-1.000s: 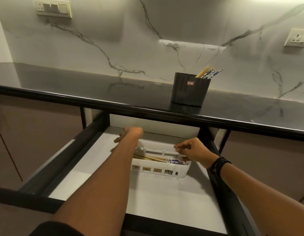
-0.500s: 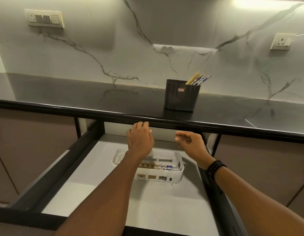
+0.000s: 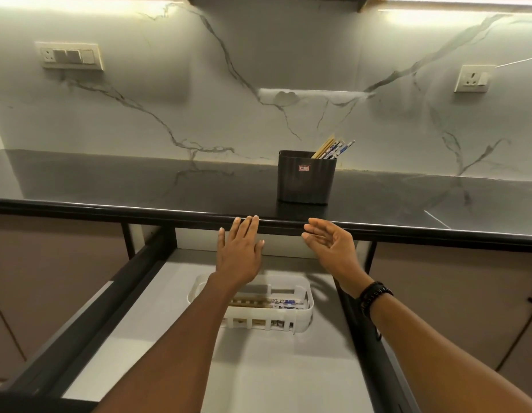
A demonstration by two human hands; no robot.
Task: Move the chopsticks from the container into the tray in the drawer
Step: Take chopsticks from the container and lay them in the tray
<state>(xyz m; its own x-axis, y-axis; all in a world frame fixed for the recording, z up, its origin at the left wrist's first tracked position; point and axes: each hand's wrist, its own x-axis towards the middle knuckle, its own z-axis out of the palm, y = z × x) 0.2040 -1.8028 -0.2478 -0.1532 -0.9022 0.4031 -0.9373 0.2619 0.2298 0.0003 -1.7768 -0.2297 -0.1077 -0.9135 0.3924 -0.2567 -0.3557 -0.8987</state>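
A black container (image 3: 306, 177) stands on the dark countertop (image 3: 139, 186), with several chopsticks (image 3: 333, 149) leaning out of its right side. Below, the drawer (image 3: 157, 332) is pulled out and holds a white slotted tray (image 3: 306, 317) with several chopsticks (image 3: 276, 302) lying flat in it. My left hand (image 3: 239, 251) is raised flat, fingers spread, at the counter's front edge, holding nothing. My right hand (image 3: 330, 242) is beside it, open and empty, palm turned left, below the container. My left forearm hides the tray's left part.
The marble backsplash carries a switch plate (image 3: 69, 56) at left and a socket (image 3: 472, 79) at right. Black drawer rails (image 3: 89, 317) run along both sides. Brown cabinet fronts (image 3: 50, 278) flank the drawer.
Both hands have lifted out of the tray and risen to the counter's edge, empty. The view has tilted upward, showing more wall.
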